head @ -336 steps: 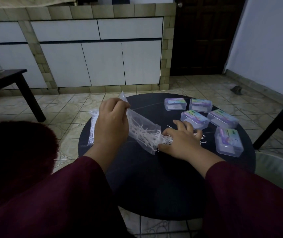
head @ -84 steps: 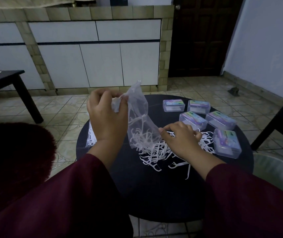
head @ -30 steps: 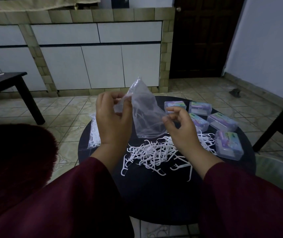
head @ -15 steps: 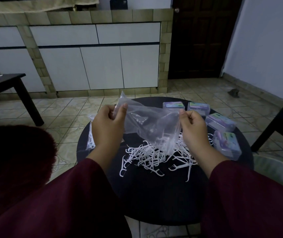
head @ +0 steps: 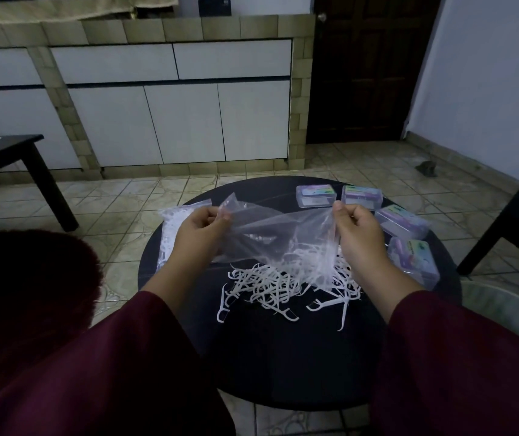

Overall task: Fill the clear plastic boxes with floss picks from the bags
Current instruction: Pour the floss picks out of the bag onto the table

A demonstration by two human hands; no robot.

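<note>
An empty clear plastic bag (head: 278,243) is stretched flat above the round black table (head: 283,366). My left hand (head: 200,236) pinches its left end and my right hand (head: 358,237) pinches its right end. Beneath it a loose pile of white floss picks (head: 270,287) lies on the table. A second bag full of floss picks (head: 171,228) lies at the table's left edge, partly behind my left hand. Several shut clear plastic boxes with coloured labels (head: 315,195) stand along the table's far right side.
A dark side table (head: 36,171) stands at the left over the tiled floor. White cabinets (head: 185,121) and a dark door (head: 365,73) are behind. A dark furniture leg (head: 503,221) rises at the right. A dark red fuzzy thing (head: 28,294) sits near my left sleeve.
The bag has been emptied onto the table since the earliest frames. Since half a second ago my hands have pulled the empty bag wider apart and flatter.
</note>
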